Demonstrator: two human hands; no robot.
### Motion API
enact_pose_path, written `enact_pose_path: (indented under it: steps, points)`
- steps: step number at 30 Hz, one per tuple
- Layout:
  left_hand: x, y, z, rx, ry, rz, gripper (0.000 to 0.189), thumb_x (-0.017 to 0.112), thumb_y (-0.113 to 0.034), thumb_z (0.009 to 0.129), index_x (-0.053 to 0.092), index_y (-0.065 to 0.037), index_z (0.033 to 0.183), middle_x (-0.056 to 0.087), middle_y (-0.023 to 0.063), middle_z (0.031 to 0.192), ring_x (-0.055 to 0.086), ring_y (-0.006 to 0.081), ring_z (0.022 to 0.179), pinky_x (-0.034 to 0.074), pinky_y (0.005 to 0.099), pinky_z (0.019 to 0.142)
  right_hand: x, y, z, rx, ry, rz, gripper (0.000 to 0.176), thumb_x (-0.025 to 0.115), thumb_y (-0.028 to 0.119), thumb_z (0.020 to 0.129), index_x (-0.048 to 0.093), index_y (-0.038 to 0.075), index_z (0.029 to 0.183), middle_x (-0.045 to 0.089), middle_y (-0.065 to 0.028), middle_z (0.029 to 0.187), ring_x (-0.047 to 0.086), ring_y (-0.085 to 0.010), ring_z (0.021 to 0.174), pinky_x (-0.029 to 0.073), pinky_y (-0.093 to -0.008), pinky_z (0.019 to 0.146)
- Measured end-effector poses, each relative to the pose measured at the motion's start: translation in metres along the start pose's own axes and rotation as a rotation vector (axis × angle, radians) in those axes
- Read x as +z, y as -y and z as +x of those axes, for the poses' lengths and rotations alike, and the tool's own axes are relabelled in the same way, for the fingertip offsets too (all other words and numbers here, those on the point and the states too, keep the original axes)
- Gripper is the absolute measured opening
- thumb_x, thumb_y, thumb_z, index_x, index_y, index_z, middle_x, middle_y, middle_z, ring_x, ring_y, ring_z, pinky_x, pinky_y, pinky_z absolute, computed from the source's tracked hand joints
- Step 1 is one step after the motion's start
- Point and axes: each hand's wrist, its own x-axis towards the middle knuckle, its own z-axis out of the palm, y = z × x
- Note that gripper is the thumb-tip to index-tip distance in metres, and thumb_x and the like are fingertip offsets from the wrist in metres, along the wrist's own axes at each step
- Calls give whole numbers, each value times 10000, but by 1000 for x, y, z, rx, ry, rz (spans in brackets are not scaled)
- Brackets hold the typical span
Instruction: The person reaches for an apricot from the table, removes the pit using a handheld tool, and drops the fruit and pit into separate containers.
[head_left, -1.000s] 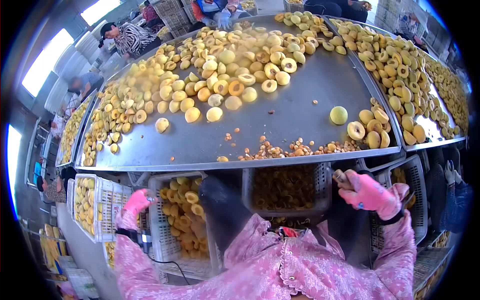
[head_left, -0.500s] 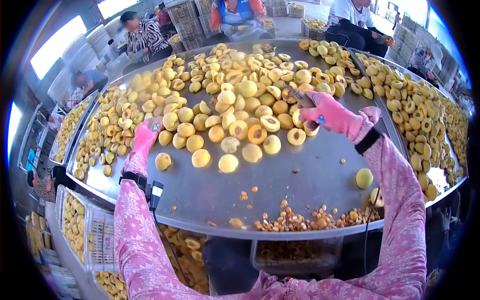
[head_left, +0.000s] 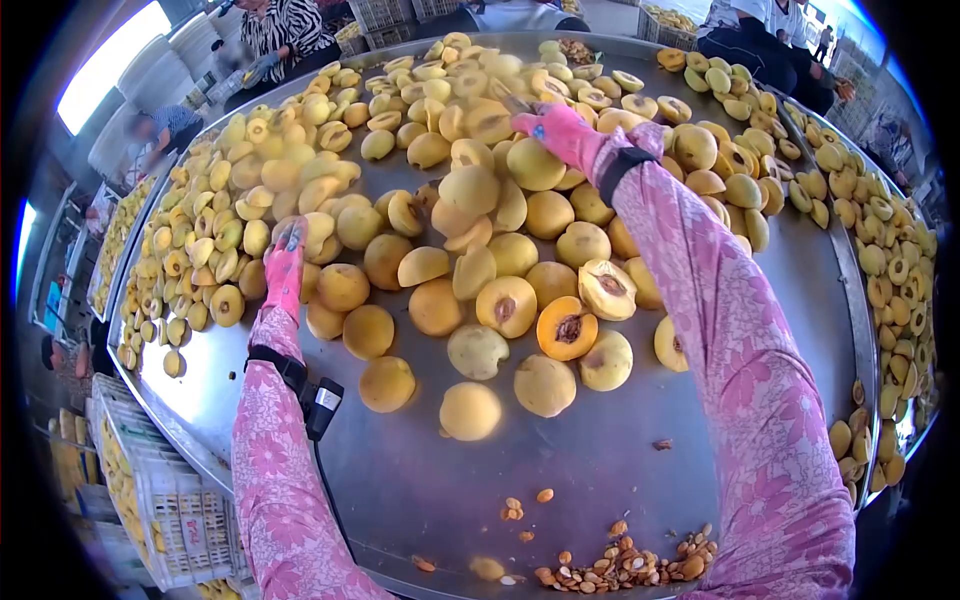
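Two hands stretch over the peaches [head_left: 470, 190], left hand [head_left: 285, 262] open, right hand [head_left: 562, 130] clenched on a tool [head_left: 520, 104]; trailing sleeves [head_left: 740, 330] may roll some off the table [head_left: 600, 450].

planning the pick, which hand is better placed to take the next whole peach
Left. The left hand lies open beside a whole peach; the right hand stretches far into the pile, fingers curled shut.

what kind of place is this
Probably a fruit-processing workshop: a large metal table heaped with whole and halved apricots, a pile of removed pits at its near edge, and plastic crates beside it.
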Motion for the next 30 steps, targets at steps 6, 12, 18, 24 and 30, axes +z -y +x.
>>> enact_pose_path:
  steps: [6,12,18,24,30]
  points:
    - [80,-75,10,121,252,-525,581,635,-412,834,471,-98,1294,567,84,1185,542,198,1049,446,307,841,4,11,-2,-229,343,-358,338,553,375,837,635,109,1028,639,-148,908,599,-270,796,450,-353,731]
    - [97,-159,-59,-140,463,-782,612,641,-356,843,349,-246,1369,520,9,1205,533,143,1024,471,309,747,-8,8,-50,-141,320,-371,411,582,382,786,635,11,955,634,-209,868,619,-302,804,456,-378,722]
    - [118,-187,-119,127,649,-844,606,607,-196,883,294,-116,1395,528,70,1201,510,145,1079,425,257,907,-53,-3,-158,-39,459,-298,378,598,323,784,620,8,991,643,-135,816,603,-222,716,462,-359,653]
    - [132,-243,-211,312,795,-683,664,644,-271,857,301,-88,1395,481,116,1288,470,204,1171,374,314,1000,-110,15,-300,290,388,-138,440,613,277,780,563,21,1135,641,-119,896,613,-167,763,514,-306,676]
    - [86,-279,-282,346,1031,-578,713,673,-268,835,289,-78,1406,435,141,1346,436,230,1229,375,329,1007,-130,24,-393,216,337,-123,419,623,223,719,569,14,1078,626,-192,967,602,-326,903,470,-369,787]
